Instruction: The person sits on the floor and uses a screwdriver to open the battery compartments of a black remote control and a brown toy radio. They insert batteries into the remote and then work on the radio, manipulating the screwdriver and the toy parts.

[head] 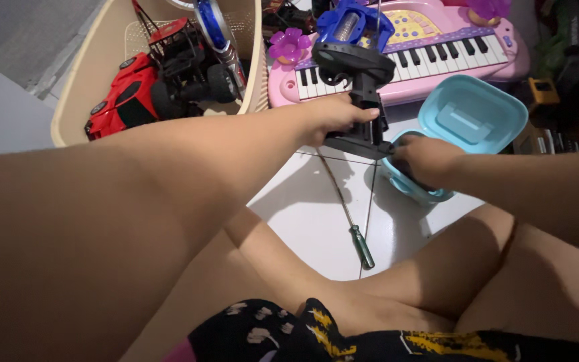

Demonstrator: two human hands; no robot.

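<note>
Gripping black remote controller, left hand closed, right hand in teal box

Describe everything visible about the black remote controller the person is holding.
The black remote controller looks like matte plastic, a pistol-grip type: a rounded head with an opening on top, a narrow grip below and a flat base. It stands upright over the white tiled floor, in front of the pink toy keyboard. The left hand wraps the grip; the right hand is at the base, beside an open teal case. Whether the base rests on the floor cannot be told.
</note>
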